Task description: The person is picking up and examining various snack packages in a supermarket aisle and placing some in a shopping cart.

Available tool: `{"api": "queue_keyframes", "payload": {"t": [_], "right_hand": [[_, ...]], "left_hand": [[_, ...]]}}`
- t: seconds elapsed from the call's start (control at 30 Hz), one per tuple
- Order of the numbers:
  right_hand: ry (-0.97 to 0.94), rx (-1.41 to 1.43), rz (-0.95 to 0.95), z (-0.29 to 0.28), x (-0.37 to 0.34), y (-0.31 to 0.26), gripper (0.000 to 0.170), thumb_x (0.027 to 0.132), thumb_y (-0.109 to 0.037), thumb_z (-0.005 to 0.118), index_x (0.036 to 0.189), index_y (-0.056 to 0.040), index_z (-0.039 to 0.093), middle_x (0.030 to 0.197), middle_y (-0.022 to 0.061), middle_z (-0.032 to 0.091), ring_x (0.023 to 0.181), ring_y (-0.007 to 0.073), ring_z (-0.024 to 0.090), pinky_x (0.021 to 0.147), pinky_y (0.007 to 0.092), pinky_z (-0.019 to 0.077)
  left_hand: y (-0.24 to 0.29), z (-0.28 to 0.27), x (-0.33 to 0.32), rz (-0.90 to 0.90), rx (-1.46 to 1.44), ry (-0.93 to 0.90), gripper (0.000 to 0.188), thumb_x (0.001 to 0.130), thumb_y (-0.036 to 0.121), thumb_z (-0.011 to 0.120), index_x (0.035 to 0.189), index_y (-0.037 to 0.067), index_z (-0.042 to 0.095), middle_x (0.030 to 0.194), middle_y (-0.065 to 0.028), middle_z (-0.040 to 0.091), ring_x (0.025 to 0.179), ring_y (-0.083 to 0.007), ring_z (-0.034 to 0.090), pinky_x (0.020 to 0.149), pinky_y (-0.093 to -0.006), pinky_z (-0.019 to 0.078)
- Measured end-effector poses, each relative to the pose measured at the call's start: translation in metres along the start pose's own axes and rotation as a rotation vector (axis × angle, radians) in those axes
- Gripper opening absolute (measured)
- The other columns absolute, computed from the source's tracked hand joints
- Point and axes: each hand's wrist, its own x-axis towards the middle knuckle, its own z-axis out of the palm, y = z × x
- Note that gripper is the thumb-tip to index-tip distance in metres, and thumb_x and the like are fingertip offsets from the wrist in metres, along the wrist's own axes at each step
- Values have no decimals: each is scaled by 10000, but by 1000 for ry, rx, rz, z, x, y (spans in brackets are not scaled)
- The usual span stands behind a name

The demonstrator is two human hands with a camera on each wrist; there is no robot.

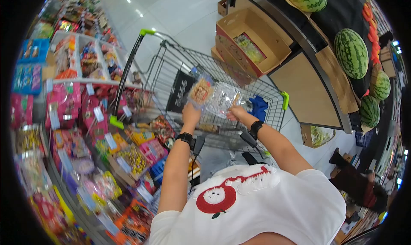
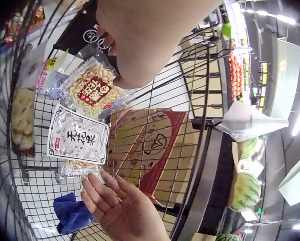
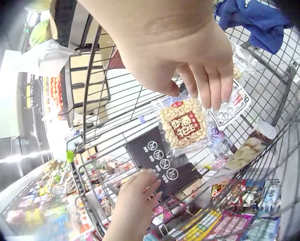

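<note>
Inside a wire shopping cart [image 1: 150, 52] lies a clear bag of peanuts [image 3: 182, 123] with a red-brown label. Beside it is a silver-white printed packet [image 2: 78, 135], which partly covers another clear pack [image 2: 74, 170]. My left hand [image 1: 191, 115] is over the cart near the peanut bag, fingers loosely bent; in the right wrist view its fingertips are apart from the bag. My right hand [image 3: 190, 65] reaches over the packets with fingers extended and fingertips at the edge of the silver-white packet. Neither hand grips anything.
A blue cloth [image 1: 258, 108] and a long pack of pale food [image 2: 23, 120] are also in the cart. Shelves of bagged snacks [image 1: 128, 159] line the left side. Cardboard boxes [image 1: 252, 39] and a stand with watermelons [image 1: 351, 53] are on the right. Another person [image 1: 359, 185] is at far right.
</note>
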Motion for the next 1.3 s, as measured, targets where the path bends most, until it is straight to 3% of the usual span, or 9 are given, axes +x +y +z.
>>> {"api": "queue_keyframes", "payload": {"t": [0.1, 0.23, 0.4, 0.6, 0.7, 0.87, 1.13, 1.23, 1.3], "right_hand": [[114, 70, 165, -26, 28, 20, 293, 780, -225, 545, 944, 15, 515, 875, 140, 603, 693, 250, 600, 587, 376, 484], [85, 63, 153, 50, 99, -45, 369, 796, -289, 526, 1007, 12, 496, 919, 145, 582, 792, 254, 580, 635, 387, 477], [66, 79, 224, 91, 127, -68, 489, 804, -329, 530, 1160, -22, 394, 1167, 175, 466, 961, 233, 527, 726, 347, 480], [97, 372, 308, 122, 128, -93, 579, 765, -439, 553, 1189, -80, 389, 1169, 144, 430, 1062, 265, 440, 884, 480, 343], [81, 387, 318, 127, 142, -95, 549, 743, -432, 581, 1143, -91, 424, 1098, 138, 469, 1008, 265, 471, 883, 501, 326], [410, 27, 265, 124, 156, -81, 572, 744, -271, 616, 1214, -73, 357, 1013, 166, 504, 880, 268, 528, 636, 450, 455], [372, -3, 73, 66, 137, -17, 348, 780, -157, 553, 1095, -40, 460, 869, 133, 564, 668, 244, 570, 542, 334, 478], [262, -498, -33, 51, 124, -1, 288, 774, -153, 557, 1023, -22, 496, 826, 125, 572, 687, 242, 574, 560, 343, 485], [215, -277, -33, 45, 85, -17, 297, 770, -133, 563, 1031, -9, 495, 831, 103, 580, 703, 234, 581, 581, 349, 488]], "left_hand": [[15, 33, 45, -36, 10, -84, 477, 667, 268, 636, 1048, 35, 471, 1053, -172, 504, 1043, -335, 457, 840, -454, 385], [-14, 8, 154, 52, 27, -20, 485, 662, 255, 637, 1051, 31, 453, 1064, -167, 489, 1026, -331, 463, 823, -441, 401], [-27, 26, 190, 142, 96, -249, 562, 659, 252, 647, 1108, 5, 414, 1077, -202, 480, 997, -344, 480, 821, -421, 412], [-46, 52, 190, 164, 207, -495, 386, 694, 220, 596, 1028, 47, 512, 998, -151, 547, 949, -319, 527, 804, -418, 424], [-52, 61, 177, 238, 48, -559, 320, 697, 223, 591, 971, 58, 571, 966, -160, 559, 915, -325, 547, 784, -408, 436], [-52, 87, 154, 429, -262, -669, 435, 643, 261, 655, 989, 13, 567, 958, -184, 551, 900, -309, 541, 739, -377, 445], [-83, 126, 142, -41, -366, -477, 580, 704, 279, 646, 1186, 53, 415, 1119, -143, 493, 1020, -286, 489, 744, -411, 467], [-102, 111, 133, -205, -666, -703, 792, 618, 319, 716, 1239, 22, 326, 1108, -184, 498, 1004, -273, 508, 649, -397, 500], [-112, 124, 131, -233, -646, -765, 766, 639, 298, 715, 1240, 62, 303, 1123, -140, 486, 922, -303, 537, 584, -405, 503]]}}
